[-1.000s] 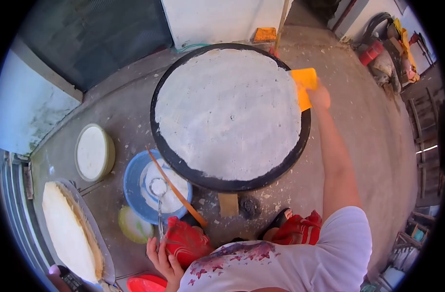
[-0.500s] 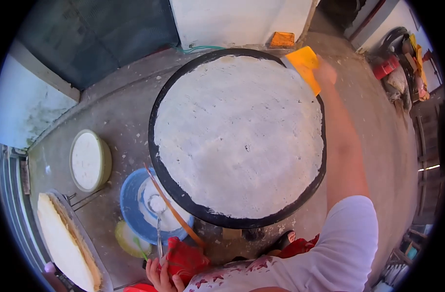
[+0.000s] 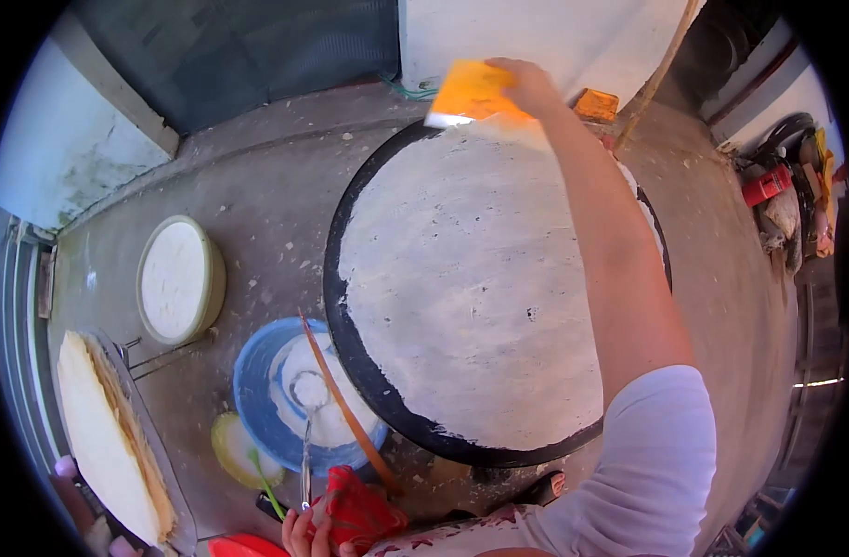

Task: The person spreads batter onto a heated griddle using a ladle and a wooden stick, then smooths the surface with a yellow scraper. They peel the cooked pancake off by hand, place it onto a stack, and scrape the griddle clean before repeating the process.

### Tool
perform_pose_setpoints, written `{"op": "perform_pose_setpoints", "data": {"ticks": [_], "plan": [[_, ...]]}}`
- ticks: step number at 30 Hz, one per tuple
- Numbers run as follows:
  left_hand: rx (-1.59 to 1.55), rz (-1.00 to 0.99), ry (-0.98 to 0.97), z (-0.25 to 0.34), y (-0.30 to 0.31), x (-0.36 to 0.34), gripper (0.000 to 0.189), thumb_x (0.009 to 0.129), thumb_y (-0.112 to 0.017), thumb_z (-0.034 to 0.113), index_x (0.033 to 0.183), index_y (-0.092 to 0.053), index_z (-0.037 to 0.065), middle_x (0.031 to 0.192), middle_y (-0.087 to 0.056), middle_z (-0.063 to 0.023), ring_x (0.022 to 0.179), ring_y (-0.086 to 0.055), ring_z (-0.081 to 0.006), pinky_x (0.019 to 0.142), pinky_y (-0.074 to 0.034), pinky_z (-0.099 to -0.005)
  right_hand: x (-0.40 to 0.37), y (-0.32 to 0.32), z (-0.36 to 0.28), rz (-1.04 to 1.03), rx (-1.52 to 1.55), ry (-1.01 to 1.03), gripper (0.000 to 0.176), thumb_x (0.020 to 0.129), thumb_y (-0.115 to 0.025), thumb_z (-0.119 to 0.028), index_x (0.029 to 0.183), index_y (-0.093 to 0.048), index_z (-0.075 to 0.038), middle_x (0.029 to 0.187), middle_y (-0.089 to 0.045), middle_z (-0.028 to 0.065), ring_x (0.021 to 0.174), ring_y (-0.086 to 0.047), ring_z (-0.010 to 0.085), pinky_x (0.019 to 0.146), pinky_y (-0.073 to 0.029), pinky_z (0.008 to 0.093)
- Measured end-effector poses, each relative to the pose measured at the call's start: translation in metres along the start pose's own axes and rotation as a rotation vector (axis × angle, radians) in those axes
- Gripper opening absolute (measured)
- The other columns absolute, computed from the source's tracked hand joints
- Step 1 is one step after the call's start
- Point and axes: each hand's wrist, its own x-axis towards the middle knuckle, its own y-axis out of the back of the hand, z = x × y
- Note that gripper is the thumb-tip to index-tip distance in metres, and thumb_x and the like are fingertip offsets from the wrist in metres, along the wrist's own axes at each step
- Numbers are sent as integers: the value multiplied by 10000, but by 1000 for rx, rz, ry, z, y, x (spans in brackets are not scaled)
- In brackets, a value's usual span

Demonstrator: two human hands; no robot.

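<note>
My right hand (image 3: pixel 528 85) is closed around an orange scraper (image 3: pixel 475 91), slightly blurred. Its pale edge meets the far rim of a large round black griddle (image 3: pixel 339 223). A thin white layer of batter (image 3: pixel 461 278), with small holes and streaks, covers most of the griddle; my forearm hides part of its right side. My left hand (image 3: pixel 315 537) lies at the bottom edge against red cloth (image 3: pixel 359 506), which looks like the clothing over my knee. Its fingers are bent slightly and partly cut off, with nothing visible in them.
A blue basin (image 3: pixel 257 395) of white batter holds a ladle (image 3: pixel 305 455), with a wooden stick (image 3: pixel 345 408) across it. Left stand a tub of white batter (image 3: pixel 211 278) and a stack of thin flatbreads (image 3: pixel 104 446). A yellow-green bowl (image 3: pixel 229 450) sits beside the basin.
My right hand has swept the scraper leftward along the griddle's far edge, from its upper right to the top. The view has shifted, moving the griddle rightward. My left hand stays by the red cloth.
</note>
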Motion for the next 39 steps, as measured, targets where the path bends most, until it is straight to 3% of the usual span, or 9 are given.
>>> {"op": "perform_pose_setpoints", "data": {"ticks": [11,15,17,19,23,27,30,33,39], "plan": [[-110,0,49,3,17,-11,398,879,-470,331,1094,-574,14,1103,-569,-141,1046,-496,-309,948,-341,-436,-90,-52,-279,-628,418,885,436,648,-607,45,1042,-617,-141,1005,-624,101,941,-580,277,842,-457,366],[-130,24,30,-2,25,-26,408,876,-471,337,1087,-572,3,1086,-572,-156,1060,-486,-313,946,-343,-438,-227,-21,-330,-1166,347,671,248,742,-552,-289,796,-677,-83,813,-644,131,751,-618,276,667,-484,376],[-123,97,17,-5,28,-35,414,876,-466,337,1077,-571,-9,1090,-562,-171,1069,-476,-336,941,-345,-443,-307,-8,-326,-959,256,1302,152,692,-570,-199,656,-653,-78,669,-615,101,669,-598,250,591,-447,409],[-144,103,-3,-9,32,-45,406,872,-477,326,1079,-569,-12,1108,-546,-185,1073,-469,-352,939,-346,-443,-375,24,-317,-882,111,1481,91,651,-576,-166,614,-644,-117,637,-595,26,677,-551,203,612,-394,341],[-224,15,56,-17,37,-71,357,796,-502,222,1055,-545,-20,1215,-428,-212,1176,-349,-417,969,-267,-491,-413,84,-295,-845,155,1117,73,690,-573,-159,686,-595,-90,661,-580,48,685,-582,226,626,-434,340],[-253,14,-8,-19,40,-80,360,772,-536,209,1058,-544,-10,1211,-434,-206,1174,-346,-422,963,-276,-493,-414,134,-252,-812,142,258,180,756,-587,-225,898,-561,-117,691,-590,95,625,-591,311,565,-472,401],[-275,54,-24,-18,39,-88,312,814,-501,167,1070,-553,-2,1232,-426,-184,1199,-342,-370,975,-268,-446,-441,144,-174,-153,125,-328,483,757,-653,-327,1071,-513,12,885,-629,159,798,-624,266,743,-493,341],[-309,76,-7,-20,38,-94,315,789,-526,140,1065,-543,-11,1224,-427,-191,1196,-329,-396,976,-263,-472,-453,155,-81,484,580,-753,419,685,-740,-139,1007,-531,29,910,-643,97,815,-625,191,729,-507,319],[-366,152,12,-22,32,-100,297,804,-519,130,1068,-555,0,1231,-426,-178,1198,-338,-367,979,-264,-449,-504,167,-3,427,104,-1118,410,622,-736,-205,947,-592,0,891,-647,166,814,-640,268,718,-498,354]]}}
